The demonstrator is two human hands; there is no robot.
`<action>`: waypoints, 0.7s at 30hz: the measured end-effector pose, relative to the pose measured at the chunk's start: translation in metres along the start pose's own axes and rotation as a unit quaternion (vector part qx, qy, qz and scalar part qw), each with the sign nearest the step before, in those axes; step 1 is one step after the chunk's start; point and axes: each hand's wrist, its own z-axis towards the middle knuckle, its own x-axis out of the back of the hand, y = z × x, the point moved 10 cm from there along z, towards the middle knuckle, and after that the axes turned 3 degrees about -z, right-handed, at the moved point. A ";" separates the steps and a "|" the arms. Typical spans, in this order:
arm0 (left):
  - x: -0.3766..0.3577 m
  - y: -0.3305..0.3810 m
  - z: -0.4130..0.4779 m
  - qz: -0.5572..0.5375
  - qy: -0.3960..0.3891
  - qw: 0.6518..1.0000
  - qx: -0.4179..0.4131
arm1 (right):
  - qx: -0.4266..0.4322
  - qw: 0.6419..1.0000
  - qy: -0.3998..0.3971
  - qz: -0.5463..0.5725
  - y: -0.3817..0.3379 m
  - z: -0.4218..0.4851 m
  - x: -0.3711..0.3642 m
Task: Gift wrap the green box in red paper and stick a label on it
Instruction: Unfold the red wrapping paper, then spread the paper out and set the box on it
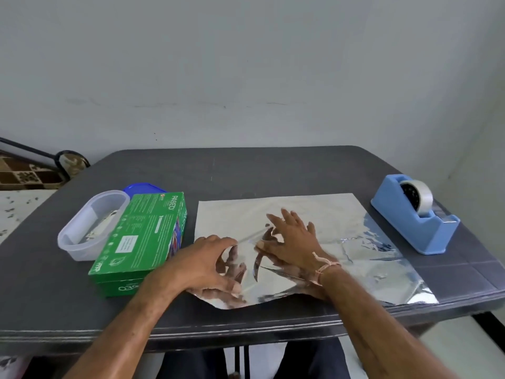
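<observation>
A: Which step is judged to be in hand?

B: The laying-out of the paper (pixel 314 212). It is spread on the surface (pixel 246 170) with only a silvery face shown; any red side is turned down and unseen. The right grip (pixel 293 239) is pressed flat on the sheet, fingers apart. The left grip (pixel 210 258) is arched over the near left part, fingers bent, and nothing is clamped in it.

A: Where is the green box (pixel 142 236) found?

B: Just left of the sheet, flat on the surface, unwrapped and touched by neither grip.

A: What is called for next?

B: Probably the rippled near edge is to be smoothed, then the box carried right and centred on the sheet. The tape dispenser (pixel 415 217) at the far right is left for later. No label can be made out.
</observation>
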 end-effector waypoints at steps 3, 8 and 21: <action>0.001 0.003 0.001 -0.006 0.043 0.999 -0.008 | 0.001 1.000 0.011 0.007 -0.007 -0.002 0.004; -0.009 -0.007 0.001 0.023 0.021 0.999 0.017 | 0.001 1.000 -0.021 -0.010 -0.004 -0.009 0.003; 0.083 -0.062 -0.050 0.106 0.259 0.936 0.212 | 0.081 0.997 -0.003 0.018 -0.060 -0.009 -0.006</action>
